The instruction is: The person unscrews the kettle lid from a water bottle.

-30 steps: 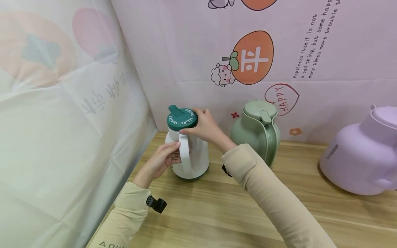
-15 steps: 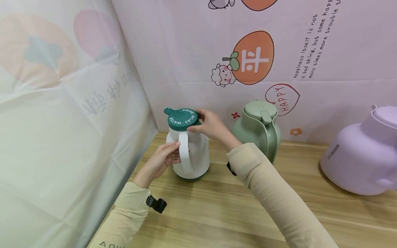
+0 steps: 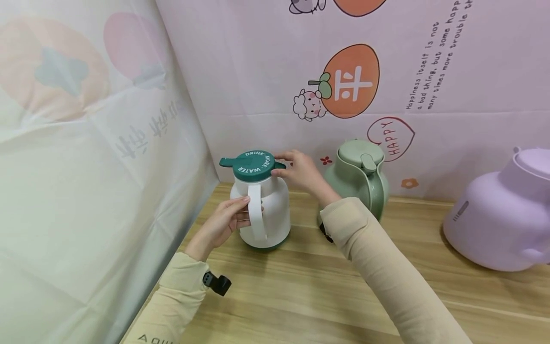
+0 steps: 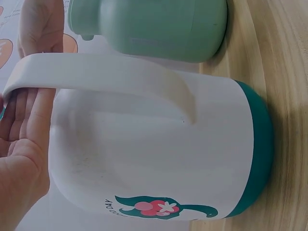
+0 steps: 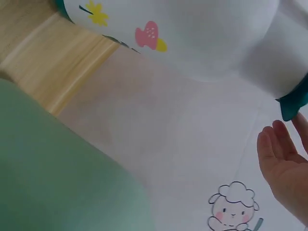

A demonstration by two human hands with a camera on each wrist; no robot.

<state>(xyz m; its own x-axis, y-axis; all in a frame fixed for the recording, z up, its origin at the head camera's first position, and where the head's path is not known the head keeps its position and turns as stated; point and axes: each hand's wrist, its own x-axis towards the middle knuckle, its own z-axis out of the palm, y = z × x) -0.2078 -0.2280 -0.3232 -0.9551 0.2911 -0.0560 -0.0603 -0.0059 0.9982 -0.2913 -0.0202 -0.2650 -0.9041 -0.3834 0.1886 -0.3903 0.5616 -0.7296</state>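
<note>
A white thermos jug [image 3: 276,210] with a green base stands upright at the table's back left corner. My left hand [image 3: 220,224] holds its white handle [image 3: 256,210], thumb on the near side and fingers reaching through. On top sits a round green lid [image 3: 253,167], lettered in white, with a tab toward the left and a pointed spout toward the right. My right hand [image 3: 304,173] pinches the lid at the spout between thumb and fingers. In the right wrist view, a finger touches the green spout [image 5: 292,103]; the thumb is out of sight there.
Just right of the white jug, a green thermos jug [image 3: 356,179] stands partly behind my right forearm. Farther right is a large lilac jug [image 3: 490,215]. Printed cloth [image 3: 258,71] hangs behind the wooden table [image 3: 292,296], and another cloth [image 3: 86,215] hangs close on the left.
The lid has turned, its tab swinging from the back left round to point left. My right hand has shifted a little rightward with the spout. The left hand and jug body stay in place.
</note>
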